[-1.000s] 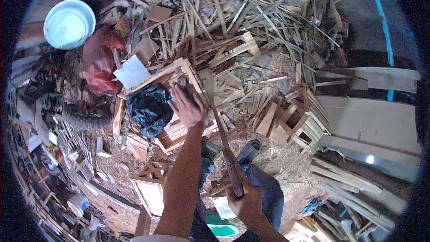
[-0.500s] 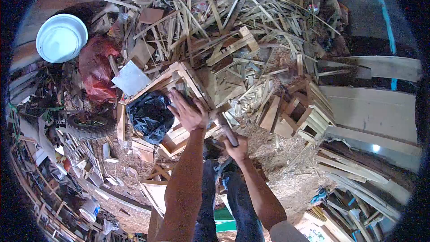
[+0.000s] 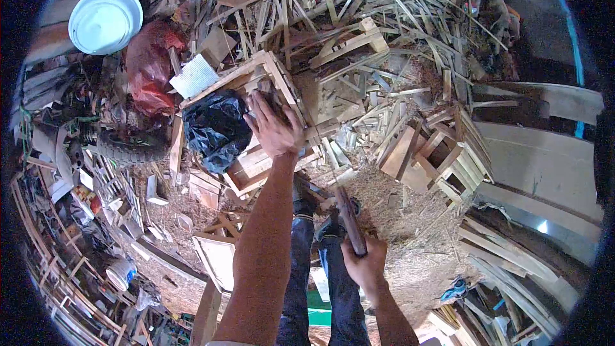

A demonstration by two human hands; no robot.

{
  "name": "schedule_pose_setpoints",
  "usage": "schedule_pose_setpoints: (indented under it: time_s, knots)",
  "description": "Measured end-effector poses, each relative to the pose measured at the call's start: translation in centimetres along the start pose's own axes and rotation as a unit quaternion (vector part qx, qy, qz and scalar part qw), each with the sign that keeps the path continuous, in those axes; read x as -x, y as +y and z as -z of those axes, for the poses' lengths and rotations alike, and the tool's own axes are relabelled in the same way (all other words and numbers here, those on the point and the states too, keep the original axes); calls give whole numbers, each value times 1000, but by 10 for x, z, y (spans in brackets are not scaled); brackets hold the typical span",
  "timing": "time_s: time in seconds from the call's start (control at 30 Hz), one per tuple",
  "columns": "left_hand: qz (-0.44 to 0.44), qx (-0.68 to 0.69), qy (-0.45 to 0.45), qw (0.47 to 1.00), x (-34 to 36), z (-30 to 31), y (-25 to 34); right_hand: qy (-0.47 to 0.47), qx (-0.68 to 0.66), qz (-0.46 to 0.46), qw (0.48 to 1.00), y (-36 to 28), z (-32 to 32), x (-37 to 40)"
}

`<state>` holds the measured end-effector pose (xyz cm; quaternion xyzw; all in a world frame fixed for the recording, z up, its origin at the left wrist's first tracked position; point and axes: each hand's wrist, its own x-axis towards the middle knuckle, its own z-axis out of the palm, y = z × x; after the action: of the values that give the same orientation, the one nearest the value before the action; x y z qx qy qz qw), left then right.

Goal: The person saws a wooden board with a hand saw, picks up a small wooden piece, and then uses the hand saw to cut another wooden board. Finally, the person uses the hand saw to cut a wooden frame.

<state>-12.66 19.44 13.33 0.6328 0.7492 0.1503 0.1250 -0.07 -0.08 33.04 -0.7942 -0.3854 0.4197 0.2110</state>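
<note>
Handle (image 3: 350, 218) in right hand (image 3: 366, 264), lengthwise up-left toward crate (image 3: 221, 82)

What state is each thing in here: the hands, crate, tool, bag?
left hand: open, resting flat on the wooden crate
right hand: closed around the tool
wooden crate: slatted, left hand on top
tool: gripped by its handle, head not clear
black bag: crumpled, touching the crate
</note>
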Motion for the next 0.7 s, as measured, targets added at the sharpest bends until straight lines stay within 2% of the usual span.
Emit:
schedule_pose_setpoints:
  time_s: [0.07, 0.33, 0.53, 0.7]
  knots:
    - [-16, 15, 19, 1000, -1, -2, -2, 7, 22, 30, 999, 0, 6, 17]
    - [-3, 22, -2, 1000, -3, 5, 3, 10, 40, -14, 999, -44, 28, 35]
    - [9, 8, -27, 1000, -3, 3, 0, -25, 54, -71, 996, -67, 36, 28]
    - [3, 20, -13, 1000, -3, 2, 1, -34, 78, -46, 995, -74, 33, 26]
